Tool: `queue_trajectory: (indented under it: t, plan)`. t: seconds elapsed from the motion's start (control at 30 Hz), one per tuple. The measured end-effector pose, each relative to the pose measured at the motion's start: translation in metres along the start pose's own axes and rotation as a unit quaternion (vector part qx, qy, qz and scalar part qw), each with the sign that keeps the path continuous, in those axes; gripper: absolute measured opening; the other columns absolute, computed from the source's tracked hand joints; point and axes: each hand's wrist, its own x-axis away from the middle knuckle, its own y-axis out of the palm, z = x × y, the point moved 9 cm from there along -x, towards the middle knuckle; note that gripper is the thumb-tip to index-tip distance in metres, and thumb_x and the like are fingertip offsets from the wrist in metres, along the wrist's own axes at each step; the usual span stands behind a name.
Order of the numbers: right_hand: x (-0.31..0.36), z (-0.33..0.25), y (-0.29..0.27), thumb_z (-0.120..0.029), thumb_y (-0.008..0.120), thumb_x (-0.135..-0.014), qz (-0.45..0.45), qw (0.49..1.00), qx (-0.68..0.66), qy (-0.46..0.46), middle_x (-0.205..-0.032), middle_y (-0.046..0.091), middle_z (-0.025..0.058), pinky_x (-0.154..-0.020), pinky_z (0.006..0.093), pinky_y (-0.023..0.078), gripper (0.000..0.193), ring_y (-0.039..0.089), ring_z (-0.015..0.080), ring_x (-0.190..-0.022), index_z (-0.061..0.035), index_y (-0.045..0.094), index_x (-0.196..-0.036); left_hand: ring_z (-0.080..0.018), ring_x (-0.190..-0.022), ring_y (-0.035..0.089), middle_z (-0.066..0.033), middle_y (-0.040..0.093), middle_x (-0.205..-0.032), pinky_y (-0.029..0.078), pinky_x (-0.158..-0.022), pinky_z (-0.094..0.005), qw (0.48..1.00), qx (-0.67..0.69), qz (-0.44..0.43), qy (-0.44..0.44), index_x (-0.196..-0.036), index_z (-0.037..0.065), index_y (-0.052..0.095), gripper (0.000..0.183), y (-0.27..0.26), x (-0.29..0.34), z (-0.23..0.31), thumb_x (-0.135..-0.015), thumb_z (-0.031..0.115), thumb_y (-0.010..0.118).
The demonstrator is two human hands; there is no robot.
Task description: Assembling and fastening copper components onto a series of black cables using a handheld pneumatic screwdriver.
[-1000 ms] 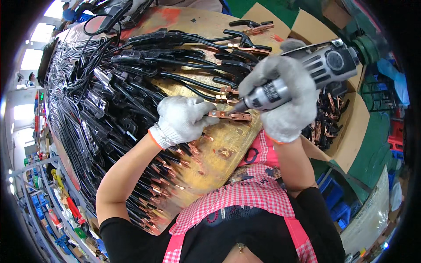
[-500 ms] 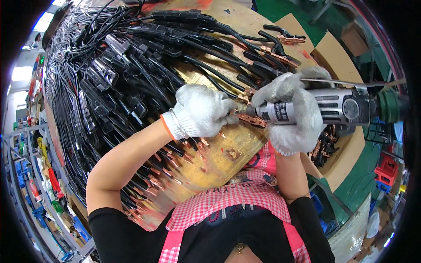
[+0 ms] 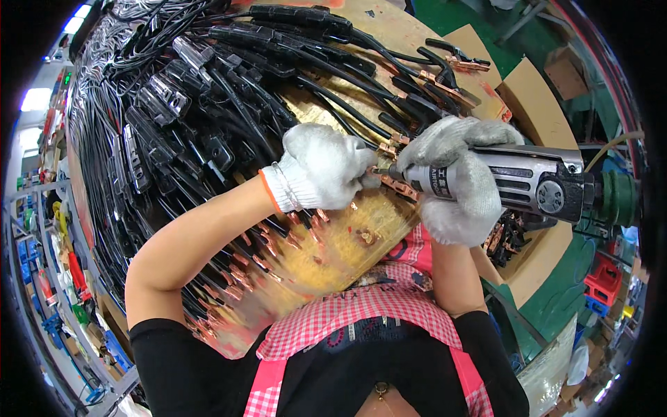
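Note:
My left hand (image 3: 323, 167), in a white knitted glove, is closed with its fingertips pinching a small copper-coloured clamp part (image 3: 399, 189) above the table. Wrapped around the grey and silver body of a power screwdriver (image 3: 535, 182) is my gloved right hand (image 3: 462, 198). The tool lies nearly level, its narrow tip meeting the copper part beside my left fingertips. My fingers hide the exact contact point. Just beyond, black-handled clamps with copper jaws (image 3: 455, 94) lie together on the table.
Black cables with plastic holders (image 3: 229, 104) cover the left and far table. Bare copper cable ends (image 3: 240, 274) point toward me near the front edge. An open cardboard box (image 3: 549, 267) with black and copper pieces stands at the right. A red crate (image 3: 608, 278) sits farther right.
The screwdriver's rear end has dipped slightly, and my right hand has shifted a little left. Both hands keep their grips, and the whole view has moved slightly.

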Motion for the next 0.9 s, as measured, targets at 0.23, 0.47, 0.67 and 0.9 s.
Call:
queue_trajectory:
  t: [0.23,0.47,0.67,0.9]
  plan:
    - [-0.002,-0.003,0.011,-0.011,0.065,-0.089,-0.040,0.998,-0.038,0.005,-0.084,0.063,0.0158,-0.058,0.0445,0.058,0.027,0.062,0.0283,-0.074,-0.0046,0.053,-0.113,-0.0306,-0.071,0.070,-0.0039,0.072,-0.081,0.053,-0.060,-0.0439,1.000,0.005,0.005,0.001,-0.090,0.019,0.074,0.020,-0.001,0.005,0.000,-0.073,0.030,0.073]
    - [-0.003,0.017,0.008,-0.011,0.066,-0.090,-0.076,0.985,-0.135,0.071,-0.083,0.063,0.0160,-0.060,0.0429,0.058,0.027,0.063,0.0274,-0.075,-0.0039,0.052,-0.112,-0.0303,-0.067,0.068,-0.0047,0.070,-0.076,0.052,-0.056,-0.0428,0.997,0.014,0.062,0.034,-0.087,0.019,0.073,0.016,-0.005,0.003,0.003,-0.076,0.031,0.074]
    - [-0.011,-0.014,-0.023,-0.017,0.062,-0.092,0.022,0.997,-0.028,0.062,-0.072,0.061,0.0163,-0.046,0.0373,0.052,0.034,0.061,0.0262,-0.053,0.0009,0.050,-0.118,-0.0307,-0.064,0.067,-0.0070,0.066,-0.071,0.050,-0.056,-0.0429,0.994,-0.015,0.095,0.042,-0.087,0.017,0.073,0.020,-0.017,0.013,0.007,-0.079,0.035,0.078]
    - [0.036,-0.067,-0.248,-0.020,0.077,-0.088,0.327,0.878,0.331,0.113,-0.079,0.064,-0.0001,-0.051,0.0253,0.045,0.024,0.056,0.0086,-0.058,-0.0070,0.067,-0.105,-0.0325,-0.079,0.069,-0.0131,0.070,-0.088,0.055,-0.072,-0.0405,0.975,0.146,0.165,0.021,-0.102,0.010,0.073,0.023,-0.062,-0.015,0.017,-0.082,0.022,0.072]
